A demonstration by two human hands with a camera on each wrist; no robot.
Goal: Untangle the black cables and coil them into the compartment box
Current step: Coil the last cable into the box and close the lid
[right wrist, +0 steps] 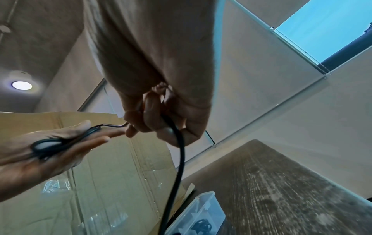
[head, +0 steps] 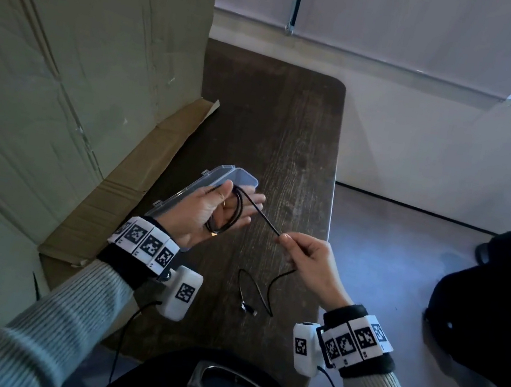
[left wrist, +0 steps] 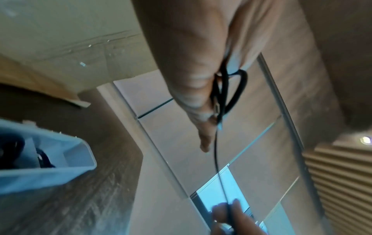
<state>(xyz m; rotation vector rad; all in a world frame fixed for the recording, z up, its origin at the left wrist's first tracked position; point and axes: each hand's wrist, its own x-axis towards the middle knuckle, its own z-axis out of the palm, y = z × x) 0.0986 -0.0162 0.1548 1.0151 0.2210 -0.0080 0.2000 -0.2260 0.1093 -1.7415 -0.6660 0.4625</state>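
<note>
Cable [head: 268,222] is only part-coiled: a few loops lie under the thumb of my flat left hand [head: 211,213], my right hand's [head: 310,262] fingers pinch the strand, the tail trails on the bench [head: 307,134] below, and the compartment box [head: 240,176] behind my left fingers holds dark coils.

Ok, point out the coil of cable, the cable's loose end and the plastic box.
coil of cable [head: 225,213], head view, loop across the palm
loose end [head: 249,309], head view, plug on table
plastic box [head: 243,176], head view, far rim

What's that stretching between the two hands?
A taut run of the black cable spans from the coil in the left hand to the right hand, seen in the head view.
</note>
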